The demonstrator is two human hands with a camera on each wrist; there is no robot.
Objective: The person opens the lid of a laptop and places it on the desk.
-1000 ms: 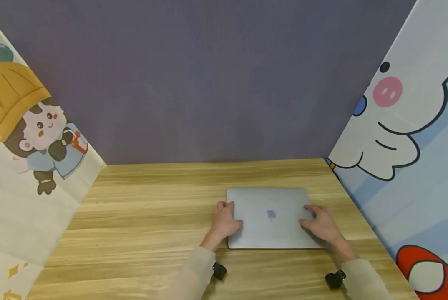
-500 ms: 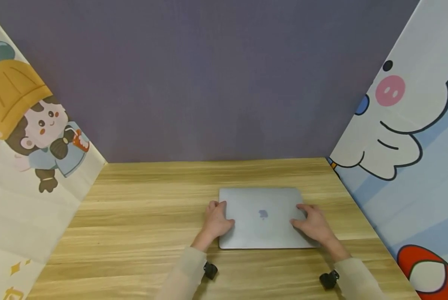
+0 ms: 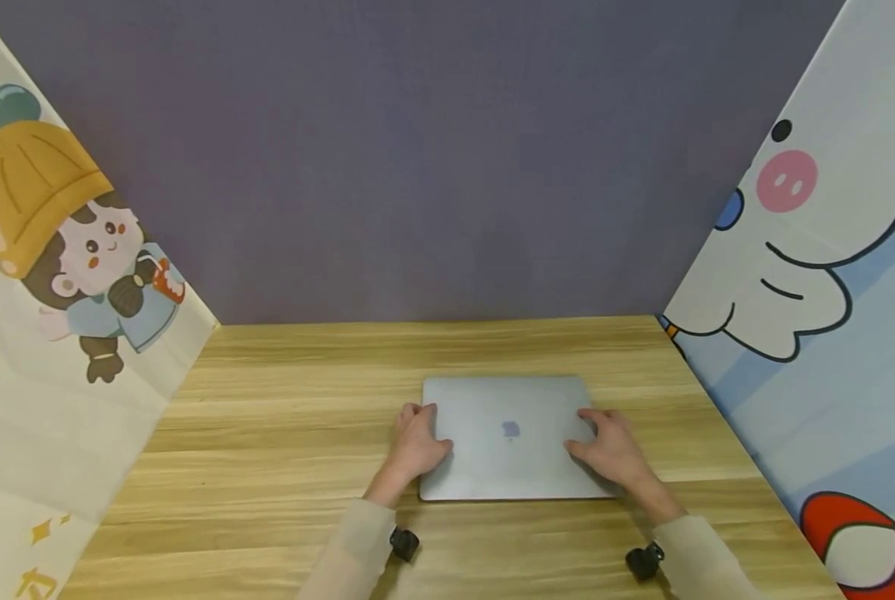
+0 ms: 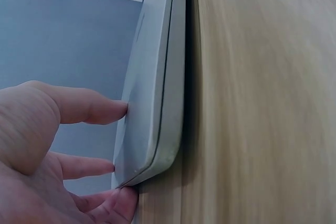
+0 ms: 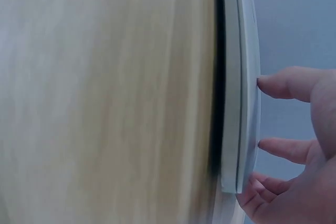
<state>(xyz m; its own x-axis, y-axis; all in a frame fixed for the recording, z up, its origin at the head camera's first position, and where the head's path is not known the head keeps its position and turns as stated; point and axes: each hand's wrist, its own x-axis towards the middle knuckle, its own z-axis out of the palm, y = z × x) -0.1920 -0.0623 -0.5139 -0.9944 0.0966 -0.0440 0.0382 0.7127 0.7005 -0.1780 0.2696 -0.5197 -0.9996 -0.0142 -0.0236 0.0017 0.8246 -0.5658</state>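
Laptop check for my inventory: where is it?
In the head view, the laptop is right of centre, low in the picture, between the left hand and right hand.

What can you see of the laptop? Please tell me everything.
The laptop is thin, grey and rounded at the corners, and looks like metal. A darker apple logo marks the middle of its lid. It is closed, with a narrow seam between lid and base. Roughly level, lid up, it is slightly right of the middle of the table. The left hand and right hand hold its short ends, fingers touching the lid. Whether it is raised, I cannot tell.
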